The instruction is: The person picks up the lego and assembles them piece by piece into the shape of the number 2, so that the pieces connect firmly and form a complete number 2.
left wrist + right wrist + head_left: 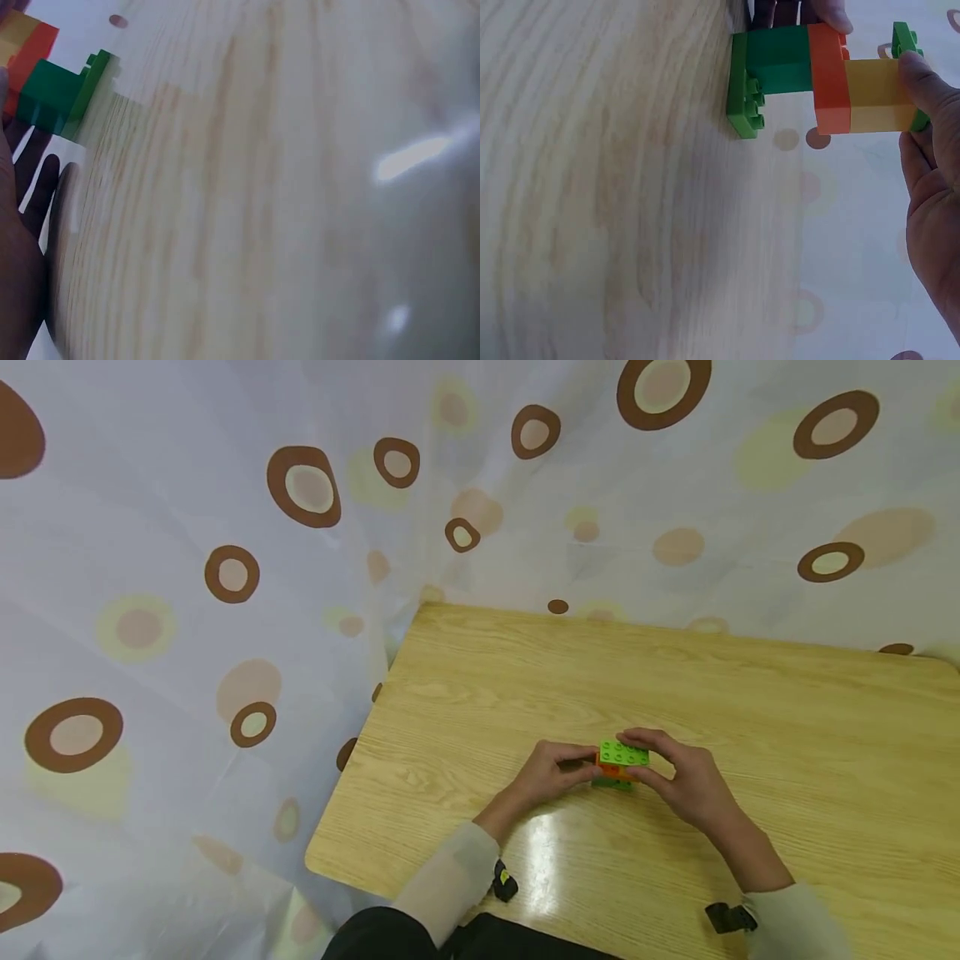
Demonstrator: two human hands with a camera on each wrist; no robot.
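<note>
A short tower of toy building bricks stands on the table. Its lowest piece is a flat light green brick [739, 94]. Above that come a dark green brick [780, 60], a flat orange brick [830, 90] and a yellow brick [875, 94]. A studded light green brick [624, 753] tops it. My left hand [551, 770] grips the orange brick at its left end with thumb and fingers. From the right, my right hand [690, 781] pinches the upper part, its thumb across the yellow brick and the top light green brick. The fingers hide part of the tower.
The wood-grain table [480, 693] stretches around the tower, with a glare patch near its front edge. A curtain [585, 485] with brown ring patterns hangs behind and to the left. Black straps [731, 917] hang at the sleeves.
</note>
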